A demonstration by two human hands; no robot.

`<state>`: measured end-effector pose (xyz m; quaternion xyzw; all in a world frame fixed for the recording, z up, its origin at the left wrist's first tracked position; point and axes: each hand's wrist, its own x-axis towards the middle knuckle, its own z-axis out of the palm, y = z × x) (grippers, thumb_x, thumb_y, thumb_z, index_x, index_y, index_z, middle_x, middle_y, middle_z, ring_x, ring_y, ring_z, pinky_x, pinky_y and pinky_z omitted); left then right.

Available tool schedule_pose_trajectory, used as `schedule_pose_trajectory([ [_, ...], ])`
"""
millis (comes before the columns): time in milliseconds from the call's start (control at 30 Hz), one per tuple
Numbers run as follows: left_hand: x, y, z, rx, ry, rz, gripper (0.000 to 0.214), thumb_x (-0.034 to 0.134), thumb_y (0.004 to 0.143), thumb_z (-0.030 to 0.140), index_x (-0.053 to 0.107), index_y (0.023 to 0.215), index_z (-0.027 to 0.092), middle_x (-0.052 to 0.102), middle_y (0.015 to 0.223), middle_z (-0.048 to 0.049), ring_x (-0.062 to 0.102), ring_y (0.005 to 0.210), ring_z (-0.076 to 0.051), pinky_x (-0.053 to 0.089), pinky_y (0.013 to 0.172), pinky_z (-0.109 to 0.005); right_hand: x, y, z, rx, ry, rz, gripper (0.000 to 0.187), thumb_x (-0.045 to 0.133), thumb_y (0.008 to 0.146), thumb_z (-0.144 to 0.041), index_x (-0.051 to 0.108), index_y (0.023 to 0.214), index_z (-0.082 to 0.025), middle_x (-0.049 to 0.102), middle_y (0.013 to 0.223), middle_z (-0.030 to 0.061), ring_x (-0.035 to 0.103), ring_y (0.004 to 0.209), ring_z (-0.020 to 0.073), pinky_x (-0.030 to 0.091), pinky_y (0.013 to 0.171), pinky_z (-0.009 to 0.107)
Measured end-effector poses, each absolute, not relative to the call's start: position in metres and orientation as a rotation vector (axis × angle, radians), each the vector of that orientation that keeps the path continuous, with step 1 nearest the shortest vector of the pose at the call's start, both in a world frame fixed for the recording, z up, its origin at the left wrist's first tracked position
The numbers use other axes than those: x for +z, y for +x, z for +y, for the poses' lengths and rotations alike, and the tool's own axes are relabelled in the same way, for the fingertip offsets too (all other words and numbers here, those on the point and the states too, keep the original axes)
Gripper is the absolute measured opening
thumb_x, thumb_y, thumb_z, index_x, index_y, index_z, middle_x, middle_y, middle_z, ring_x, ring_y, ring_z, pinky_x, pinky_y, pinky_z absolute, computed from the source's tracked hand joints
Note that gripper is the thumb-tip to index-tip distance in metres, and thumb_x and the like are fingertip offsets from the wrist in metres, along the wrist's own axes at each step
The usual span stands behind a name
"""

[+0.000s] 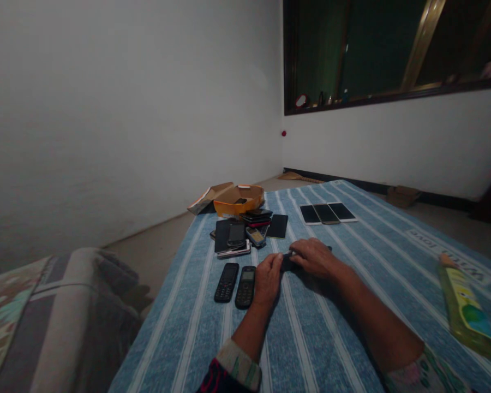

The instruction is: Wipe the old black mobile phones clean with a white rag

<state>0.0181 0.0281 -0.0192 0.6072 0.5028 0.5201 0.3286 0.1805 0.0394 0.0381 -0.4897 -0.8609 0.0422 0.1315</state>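
Note:
A dark object, seemingly a mobile phone (287, 263), lies low over the striped cloth between my two hands. My left hand (268, 279) pinches its near left end. From the right, my right hand (317, 257) curls over it with bent fingers and hides most of its body; a small dark tip shows past the knuckles. Just left of my left hand, a black keypad phone (245, 287) lies face up, close beside another black keypad phone (226, 283). Beyond them is a heap of several phones, with a dark touchscreen phone (237, 234) and a small silver-blue keypad phone (256, 236) on top.
An open orange cardboard box (239, 207) stands behind the heap. Three touchscreen phones (327, 214) lie side by side farther right. A bottle of yellow-green liquid (470, 311) lies at the right. The blue striped cloth (167, 333) covers the surface; its left edge drops off.

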Motion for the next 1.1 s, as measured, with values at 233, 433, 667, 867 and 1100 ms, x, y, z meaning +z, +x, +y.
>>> schedule_pose_trajectory([
  [233, -0.017, 0.019, 0.025, 1.359, 1.590, 1.301, 0.037, 0.047, 0.086, 0.047, 0.065, 0.075, 0.017, 0.064, 0.071, -0.0014, 0.058, 0.072, -0.018, 0.044, 0.070, -0.028, 0.030, 0.164, 0.039, 0.046, -1.395, -2.547, 0.020, 0.048, 0.097, -0.027, 0.065, 0.096, -0.016, 0.066, 0.097, 0.0090, 0.058, 0.088, 0.0195, 0.031, 0.081, 0.032],
  [433, -0.016, 0.019, 0.024, 1.361, 1.588, 1.303, 0.036, 0.047, 0.086, 0.047, 0.065, 0.074, 0.017, 0.064, 0.070, -0.0012, 0.058, 0.071, -0.018, 0.044, 0.070, -0.028, 0.027, 0.164, 0.042, 0.026, -1.374, -2.564, 0.018, 0.048, 0.097, -0.026, 0.064, 0.095, -0.016, 0.066, 0.096, 0.0088, 0.058, 0.088, 0.0194, 0.030, 0.081, 0.032],
  [667, -0.016, 0.020, 0.023, 1.373, 1.589, 1.305, 0.037, 0.047, 0.087, 0.047, 0.063, 0.071, 0.017, 0.061, 0.067, -0.0004, 0.055, 0.069, -0.018, 0.043, 0.068, -0.028, 0.025, 0.165, 0.044, 0.022, -1.355, -2.569, 0.018, 0.049, 0.097, -0.026, 0.064, 0.095, -0.016, 0.066, 0.095, 0.0091, 0.059, 0.087, 0.0196, 0.030, 0.081, 0.033],
  [867, -0.016, 0.020, 0.022, 1.382, 1.583, 1.298, 0.035, 0.048, 0.087, 0.045, 0.066, 0.078, 0.016, 0.065, 0.073, -0.0019, 0.059, 0.073, -0.019, 0.045, 0.071, -0.029, 0.024, 0.164, 0.043, 0.017, -1.353, -2.557, 0.019, 0.047, 0.096, -0.027, 0.063, 0.095, -0.016, 0.065, 0.096, 0.0094, 0.058, 0.089, 0.0201, 0.030, 0.084, 0.034],
  [1100, -0.015, 0.021, 0.022, 1.444, 1.520, 1.247, 0.028, 0.056, 0.082, 0.040, 0.070, 0.084, 0.016, 0.071, 0.080, -0.0049, 0.063, 0.078, -0.020, 0.048, 0.075, -0.031, 0.025, 0.162, 0.039, 0.022, -1.346, -2.524, 0.019, 0.047, 0.093, -0.025, 0.061, 0.095, -0.014, 0.064, 0.096, 0.0101, 0.056, 0.091, 0.0216, 0.029, 0.090, 0.038],
])
